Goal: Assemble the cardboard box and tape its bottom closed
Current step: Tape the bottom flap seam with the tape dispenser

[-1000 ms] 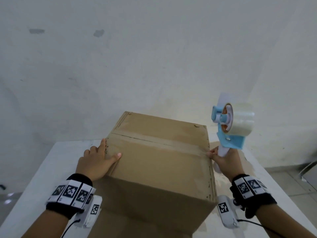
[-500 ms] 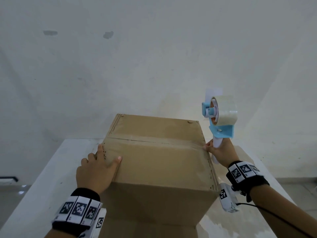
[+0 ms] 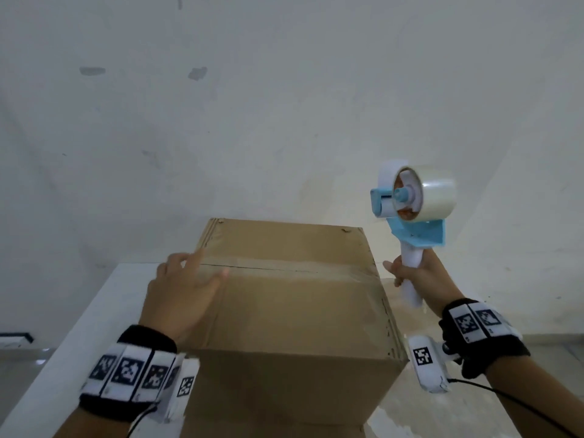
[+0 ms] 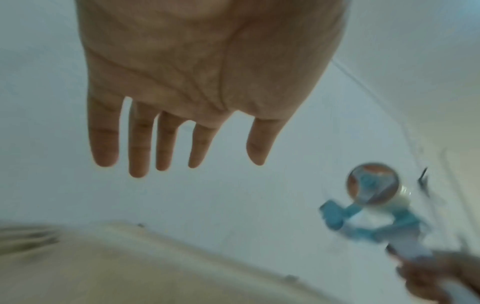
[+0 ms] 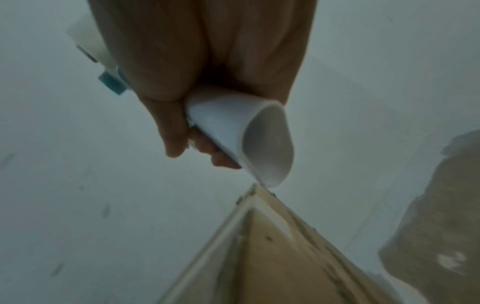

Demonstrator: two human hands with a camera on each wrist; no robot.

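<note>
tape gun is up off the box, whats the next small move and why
Probably set the tape gun down. A tape strip already seems to cover the seam of the cardboard box, the right hand holds the gun clear, and the left hand is open.

Brown box [image 3: 294, 298], blue-and-white tape dispenser [image 3: 414, 229], white table [image 3: 94, 311]

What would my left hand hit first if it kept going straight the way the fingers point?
Probably nothing close: the left hand, open, hovers above the box with fingers aimed past its far left corner at the bare wall. Depth is unclear; angled lower, it would meet the box top.
</note>
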